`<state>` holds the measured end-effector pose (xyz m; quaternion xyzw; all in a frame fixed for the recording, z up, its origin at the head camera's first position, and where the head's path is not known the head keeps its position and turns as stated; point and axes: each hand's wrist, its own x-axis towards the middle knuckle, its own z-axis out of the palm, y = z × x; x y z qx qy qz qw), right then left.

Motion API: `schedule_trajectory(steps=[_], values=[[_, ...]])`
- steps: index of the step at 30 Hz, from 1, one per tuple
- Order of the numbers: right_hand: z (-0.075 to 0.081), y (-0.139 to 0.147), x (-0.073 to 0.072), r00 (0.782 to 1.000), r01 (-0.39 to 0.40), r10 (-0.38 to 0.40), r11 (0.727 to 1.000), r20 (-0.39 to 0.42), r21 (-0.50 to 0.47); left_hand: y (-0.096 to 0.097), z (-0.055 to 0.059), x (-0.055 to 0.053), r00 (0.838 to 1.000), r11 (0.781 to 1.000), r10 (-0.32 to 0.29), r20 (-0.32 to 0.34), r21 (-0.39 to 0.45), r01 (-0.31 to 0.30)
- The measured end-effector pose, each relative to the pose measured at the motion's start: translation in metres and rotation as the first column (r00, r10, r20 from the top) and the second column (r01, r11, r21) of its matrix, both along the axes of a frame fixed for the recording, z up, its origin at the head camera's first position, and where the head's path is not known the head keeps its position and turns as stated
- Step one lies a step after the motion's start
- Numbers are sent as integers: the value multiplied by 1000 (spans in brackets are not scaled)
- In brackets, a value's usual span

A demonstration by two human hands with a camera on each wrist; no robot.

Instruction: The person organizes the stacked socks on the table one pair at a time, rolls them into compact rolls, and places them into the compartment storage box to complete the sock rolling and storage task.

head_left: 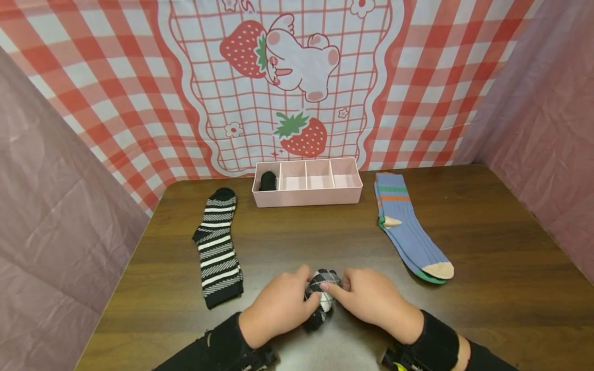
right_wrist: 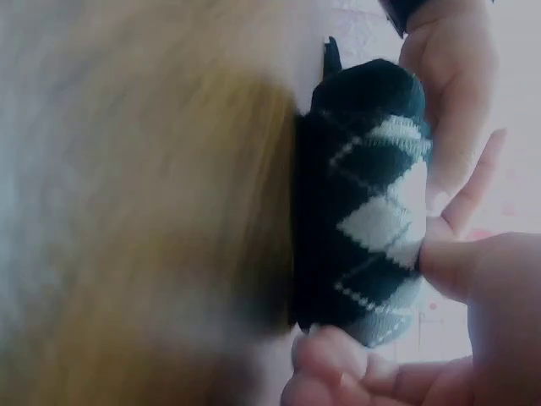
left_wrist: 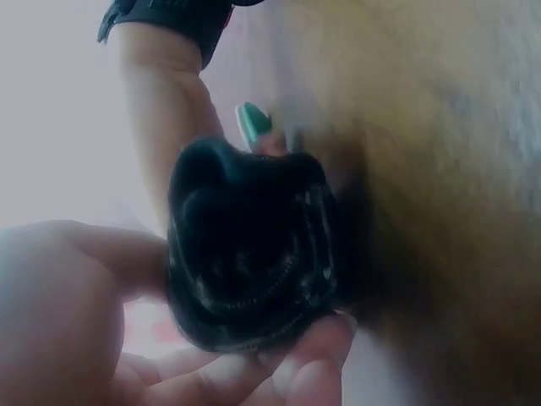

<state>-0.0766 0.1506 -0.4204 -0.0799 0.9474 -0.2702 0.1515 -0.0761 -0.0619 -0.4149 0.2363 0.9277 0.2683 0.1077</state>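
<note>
Between my two hands, near the table's front, lies a rolled-up argyle sock bundle (head_left: pixel 327 303) in black, grey and white. My left hand (head_left: pixel 282 304) grips its left side with thumb and fingers. From the right, my right hand (head_left: pixel 377 296) pinches it, its thumb lying over the top. The left wrist view shows the coiled dark end of the roll (left_wrist: pixel 245 254), with fingertips under it. Diamond patterning on the roll (right_wrist: pixel 376 220) faces the right wrist camera. Part of the bundle is hidden behind the fingers.
A pink four-compartment box (head_left: pixel 306 199) stands at the back, with a black rolled item (head_left: pixel 267 181) in its leftmost compartment. Black-and-white striped socks (head_left: pixel 219 250) lie flat at left. Blue socks (head_left: pixel 410 232) with cream toes lie at right. A checked cloth (head_left: pixel 427 77) hangs behind the table.
</note>
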Motion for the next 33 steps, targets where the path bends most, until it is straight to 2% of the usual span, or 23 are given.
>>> schedule_trajectory(steps=[2, 7, 14, 21, 28, 33], values=[[1, 0, 1, 1000, -28, 28, 1000, 4, -13, 1, 1, 2, 999, 1000, 9, 35, -9, -8], [1, 1, 0, 997, -65, 70, 991, 33, -114, 2, 0, 6, 999, 1000, 3, 51, -24, -2], [3, 2, -3, 989, -47, 85, 954, 119, -295, 3, -3, 7, 996, 1000, -19, 82, -6, 20], [4, 3, -5, 988, -43, 88, 944, 123, -328, 4, -6, 6, 998, 999, -48, 42, 21, 47], [3, 4, -5, 984, -47, 107, 928, 143, -370, 2, -7, 2, 989, 993, -108, 101, 65, 101], [2, 4, -6, 984, -3, 63, 942, 165, -337, 1, -8, 1, 986, 991, -127, 110, 64, 121]])
